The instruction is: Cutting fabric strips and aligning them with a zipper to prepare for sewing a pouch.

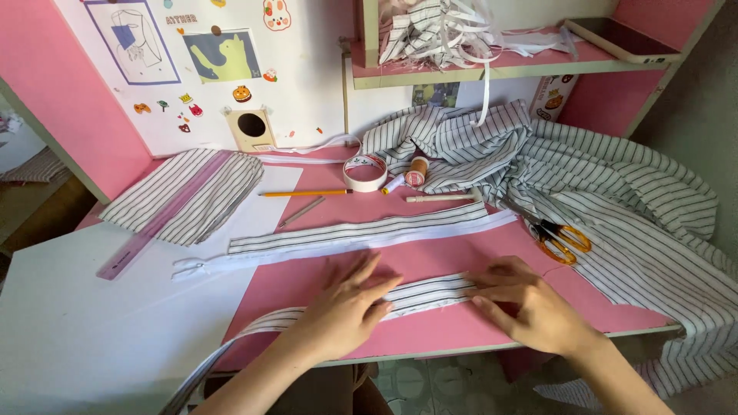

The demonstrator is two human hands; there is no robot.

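Two hands flat on one narrow striped fabric strip (430,293), near the front edge of the pink worktop (430,327). Left hand (344,307) pressed palm-down on the strip's middle, fingers (367,270) spread and released, grasping nothing. Right hand (530,303) just right of it, fingers extended along the strip's right end, likewise released and only pressing. Strip trailing left off the front edge, past the left hand.

Beyond the strip, toward the wall: bare pink surface, then one longer striped band (361,234) lying with a white zipper tape (223,265), running nearly parallel to the strip. Open room mostly in that bare gap between strip and band, and on the white sheet (92,323) left of the strip.

Counted around the strip: one pair of orange-handled scissors (561,238) to its upper right, well apart; one yellow pencil (306,193), one roll of white tape (365,174), two thread spools (407,177), all behind the band. One purple ruler (154,227) over one folded striped piece (188,196), far upper left. One large heap of striped cloth (600,184) crowding the right side, spilling over the worktop's right and front edges. One shelf (492,65) above, holding more striped scraps.
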